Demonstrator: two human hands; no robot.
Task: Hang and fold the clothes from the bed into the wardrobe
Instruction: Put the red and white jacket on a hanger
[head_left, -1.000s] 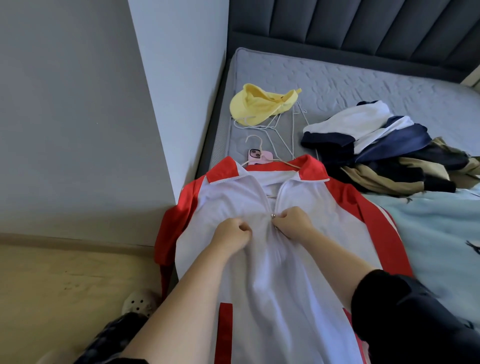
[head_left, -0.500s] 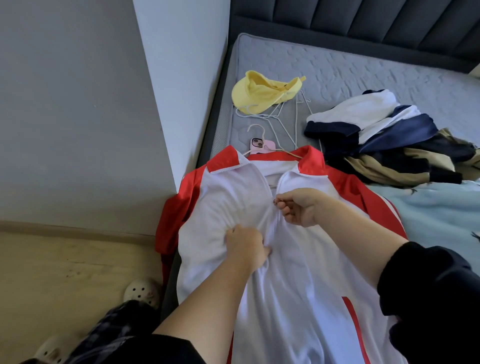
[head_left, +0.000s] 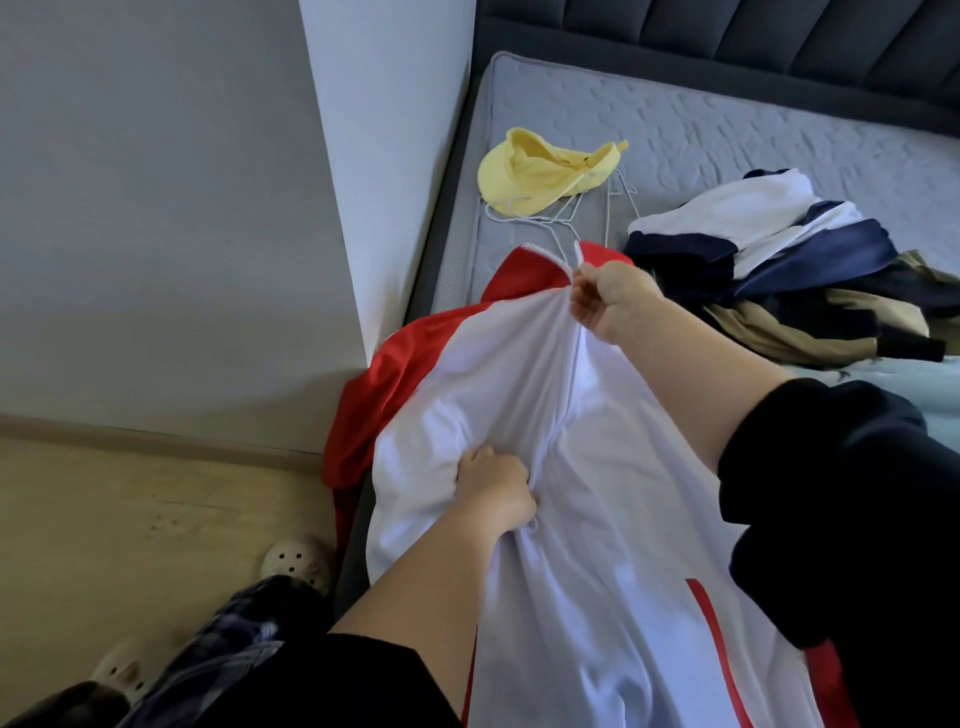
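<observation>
I see right hand (head_left: 608, 296) pinching the jacket (head_left: 597, 545) at its collar, left hand (head_left: 493, 486) gripping its white front nearer me. Hangers (head_left: 566, 218) and yellow cap (head_left: 540, 174) sit just past right hand; clothes pile (head_left: 779, 260) is to its right.

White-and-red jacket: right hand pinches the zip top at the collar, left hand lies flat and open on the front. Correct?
No. Head view: the left hand grips a bunch of the jacket front, fingers curled, not flat. The right hand does pinch the zip top at the collar.
</observation>
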